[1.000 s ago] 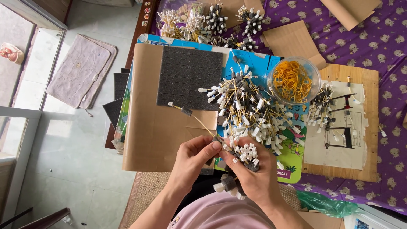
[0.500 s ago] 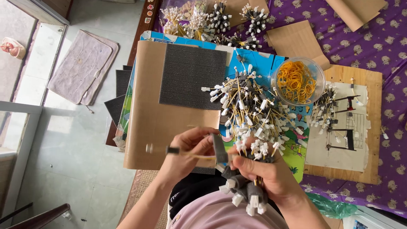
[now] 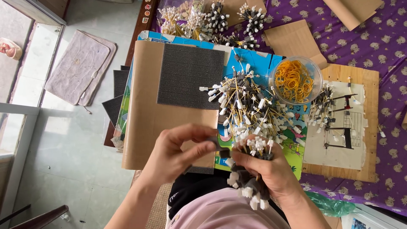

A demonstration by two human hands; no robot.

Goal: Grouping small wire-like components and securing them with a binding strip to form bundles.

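Half a second ago the left hand [image 3: 178,154] pinched a thin stick out to its left, over the card [image 3: 146,110]. Now that stick is gone from there, and the left fingers have come in to meet the right hand [image 3: 265,167], closing on a small dark foam piece [image 3: 220,149] right at the edge of the bundle [image 3: 250,169]. The right hand has risen a little; it is wrapped tight round the bundle of wires with white tips and dark foam, which sticks out both above the fist and below it, towards the person's pink shirt [image 3: 220,214]. The left grip is a thumb-and-fingers pinch, nearly shut, on the foam piece.

The bundle sits just below the loose pile [image 3: 248,106] of the same white-tipped wires, which lies on a blue picture board [image 3: 292,146]. Left of the pile is the brown card with a dark foam sheet [image 3: 190,76] on it; more dark sheets [image 3: 114,106] poke out from under the card's left edge. Right of the pile, touching its upper edge, stands a clear bowl [image 3: 316,70] of yellow rubber bands [image 3: 292,80]. Further right a wooden board [image 3: 364,80] carries a paper sheet [image 3: 335,144] and a smaller clump of wires [image 3: 322,108]. Above the pile, finished bundles [image 3: 216,17] stand in a row on the purple cloth [image 3: 381,42]. Far left of the pile a grey mat [image 3: 78,68] lies on the floor.

Nothing lies between the hands and the pile; the left fingers hide most of the foam piece.
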